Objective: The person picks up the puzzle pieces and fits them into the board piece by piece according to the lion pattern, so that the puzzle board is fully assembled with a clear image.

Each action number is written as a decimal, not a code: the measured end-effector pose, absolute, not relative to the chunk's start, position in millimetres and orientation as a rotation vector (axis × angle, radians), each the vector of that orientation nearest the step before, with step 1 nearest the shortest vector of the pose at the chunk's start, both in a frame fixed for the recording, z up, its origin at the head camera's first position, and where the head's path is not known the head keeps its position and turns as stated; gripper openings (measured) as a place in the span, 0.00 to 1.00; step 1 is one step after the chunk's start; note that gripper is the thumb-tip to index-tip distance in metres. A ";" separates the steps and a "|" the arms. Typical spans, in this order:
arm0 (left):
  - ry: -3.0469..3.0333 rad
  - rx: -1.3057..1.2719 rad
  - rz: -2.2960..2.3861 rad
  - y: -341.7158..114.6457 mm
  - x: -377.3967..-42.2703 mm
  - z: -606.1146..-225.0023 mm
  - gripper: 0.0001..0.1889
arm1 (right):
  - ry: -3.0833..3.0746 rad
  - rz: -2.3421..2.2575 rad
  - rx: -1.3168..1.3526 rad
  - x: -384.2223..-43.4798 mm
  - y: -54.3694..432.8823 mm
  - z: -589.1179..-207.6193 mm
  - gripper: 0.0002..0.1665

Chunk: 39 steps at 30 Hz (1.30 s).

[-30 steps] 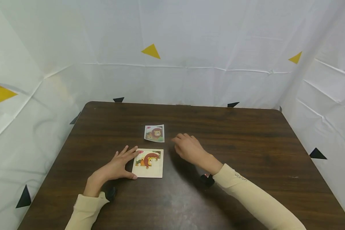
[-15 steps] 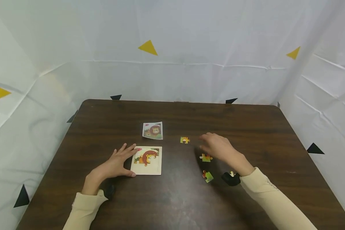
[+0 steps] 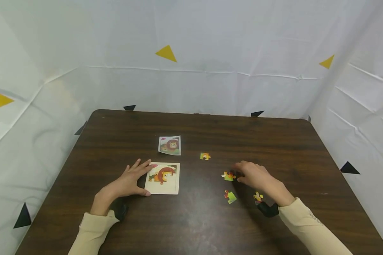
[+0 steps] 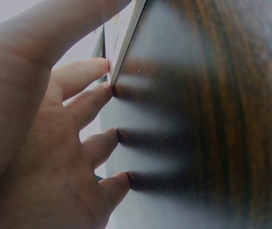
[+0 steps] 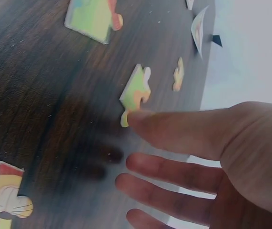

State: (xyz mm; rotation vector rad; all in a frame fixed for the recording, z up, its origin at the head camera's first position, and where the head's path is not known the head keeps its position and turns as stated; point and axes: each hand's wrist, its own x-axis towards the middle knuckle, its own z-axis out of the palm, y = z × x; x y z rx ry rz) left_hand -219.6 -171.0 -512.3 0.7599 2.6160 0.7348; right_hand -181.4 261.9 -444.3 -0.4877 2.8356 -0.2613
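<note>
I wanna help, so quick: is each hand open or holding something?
Left hand: open, touching the lion puzzle board.
Right hand: open, holding nothing, beside a green-and-orange jigsaw piece.

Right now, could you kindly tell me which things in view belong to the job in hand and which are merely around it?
Belong to the job:
- pale square puzzle board with a partly built lion
- four loose, colourful jigsaw pieces
- small white-bordered lion picture, probably the reference

Merely around it:
- dark brown wood-grain table
- white sheet backdrop
- flat yellow triangles
- flat black triangles
</note>
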 end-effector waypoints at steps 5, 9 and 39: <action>2.605 0.766 0.741 -170.4 -218.3 -512.3 0.54 | 2.824 -0.305 -0.521 -175.3 266.7 -450.6 0.29; 2.603 0.761 0.736 -169.4 -218.1 -511.8 0.54 | 2.828 -0.339 -0.568 -169.3 270.4 -458.6 0.29; 2.610 0.785 0.764 -171.4 -219.6 -508.6 0.53 | 2.719 -0.378 -0.536 -140.9 299.5 -449.8 0.25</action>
